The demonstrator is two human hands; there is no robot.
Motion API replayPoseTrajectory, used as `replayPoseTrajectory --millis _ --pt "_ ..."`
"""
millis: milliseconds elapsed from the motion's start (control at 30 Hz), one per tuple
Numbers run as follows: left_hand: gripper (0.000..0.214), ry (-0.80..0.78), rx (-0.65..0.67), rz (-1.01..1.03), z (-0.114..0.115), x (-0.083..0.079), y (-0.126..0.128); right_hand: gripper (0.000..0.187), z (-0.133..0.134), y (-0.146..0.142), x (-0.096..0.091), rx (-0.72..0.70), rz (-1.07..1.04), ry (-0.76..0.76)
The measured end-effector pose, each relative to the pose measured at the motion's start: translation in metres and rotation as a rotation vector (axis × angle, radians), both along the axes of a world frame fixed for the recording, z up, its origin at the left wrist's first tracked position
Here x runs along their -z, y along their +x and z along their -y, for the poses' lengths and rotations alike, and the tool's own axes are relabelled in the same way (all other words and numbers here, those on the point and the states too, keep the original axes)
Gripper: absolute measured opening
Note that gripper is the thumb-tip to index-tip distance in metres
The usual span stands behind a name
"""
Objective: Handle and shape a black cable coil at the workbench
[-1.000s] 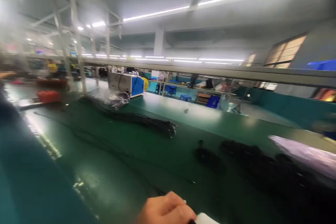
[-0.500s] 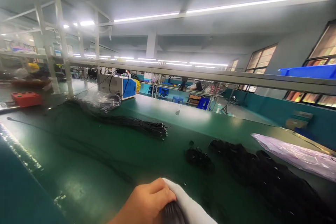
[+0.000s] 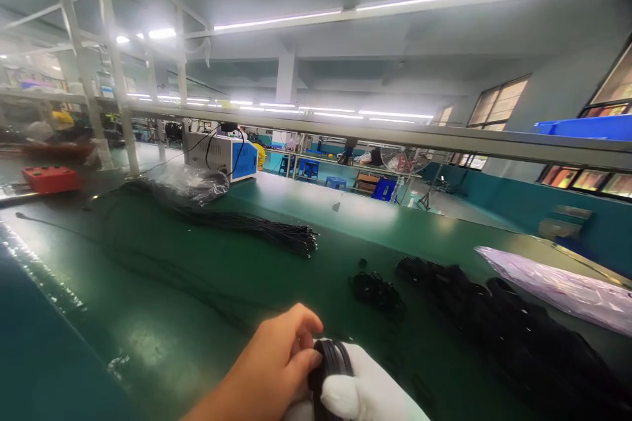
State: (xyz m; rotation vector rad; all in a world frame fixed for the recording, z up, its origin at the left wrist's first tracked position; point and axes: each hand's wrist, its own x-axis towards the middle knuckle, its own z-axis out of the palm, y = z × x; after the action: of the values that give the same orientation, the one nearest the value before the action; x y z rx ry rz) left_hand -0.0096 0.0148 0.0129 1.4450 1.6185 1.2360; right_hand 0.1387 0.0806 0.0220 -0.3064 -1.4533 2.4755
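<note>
A coil of black cable [image 3: 332, 358] is held at the bottom centre of the head view. My right hand [image 3: 368, 391], in a white glove, is closed round it with the thumb across its near side. My left hand [image 3: 284, 358] is bare and reaches in from the lower left. Its thumb presses on the coil's left side, while the forefinger is bent and raised above it. The lower part of the coil is hidden by the hands and the frame's edge. A small coil of black cable [image 3: 378, 291] lies on the green table [image 3: 232, 289] beyond my hands.
To the right lies a large heap of black cables [image 3: 523, 335], with a pinkish plastic bag [image 3: 557, 289] behind it. A bundle of straight black cables [image 3: 261, 229] stretches across the middle. Farther back are a blue-and-grey machine [image 3: 222, 154] and a red box [image 3: 51, 179].
My left forefinger has lifted off the cable and the hand has opened somewhat. Both hands have come slightly higher, and the gloved thumb now shows over the coil.
</note>
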Motion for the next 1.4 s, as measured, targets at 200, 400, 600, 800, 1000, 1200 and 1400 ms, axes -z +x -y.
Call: replayPoseTrajectory --millis 200,400,600,800,1000,1200,1400 --pt "0.010 -0.127 -0.065 0.141 -0.007 0.012 0.008 0.034 -0.004 -0.005 0.017 -0.002 0.047 -0.004" --pt "0.007 -0.237 -0.183 -0.024 -0.015 0.018 0.010 0.034 -0.009 -0.014 0.039 0.032 0.138 0.176" --pt "0.014 -0.217 -0.070 -0.180 -0.009 0.007 -0.002 0.028 -0.002 -0.009 0.036 0.069 0.218 -0.037" --pt "0.010 -0.199 -0.090 -0.168 -0.007 0.006 -0.027 0.040 -0.012 0.005 0.027 0.138 0.148 -0.166" --pt "0.008 -0.181 -0.004 -0.342 -0.024 0.022 -0.015 0.038 -0.060 0.065 -0.012 0.541 -0.010 -0.065" --pt "0.018 -0.123 0.442 -0.516 -0.054 0.054 0.069 0.044 -0.068 0.080 0.008 0.438 -0.054 -0.180" --pt "0.016 -0.121 0.433 -0.374 -0.064 0.077 0.066 0.051 -0.062 0.070 0.019 0.325 -0.114 -0.170"
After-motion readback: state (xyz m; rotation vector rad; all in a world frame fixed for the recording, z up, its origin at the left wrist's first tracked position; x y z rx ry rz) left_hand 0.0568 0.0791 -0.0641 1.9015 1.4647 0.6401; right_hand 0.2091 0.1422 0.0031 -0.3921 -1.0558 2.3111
